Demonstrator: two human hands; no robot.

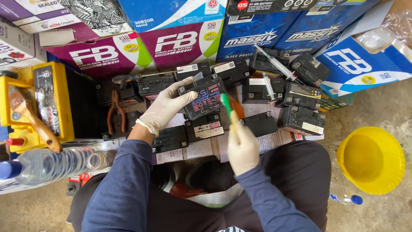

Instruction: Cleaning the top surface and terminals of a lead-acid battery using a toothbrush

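Note:
My left hand [165, 107], in a white glove, grips a small black battery [205, 98] by its left side and holds it tilted above several other black batteries [300, 120] laid on paper. My right hand [242, 146], also gloved, is closed around a slim tool with a green tip [226, 103]. The tip points up beside the held battery's right edge. Both sleeves are dark blue.
Purple, blue and white cartons [180, 43] stand stacked at the back. Two syringes [277, 64] lie on the batteries. Orange-handled pliers [115, 112] lie at left, next to a yellow battery [51, 101] with a brush [32, 120]. A clear bottle [47, 165] lies at left, a yellow funnel [371, 159] at right.

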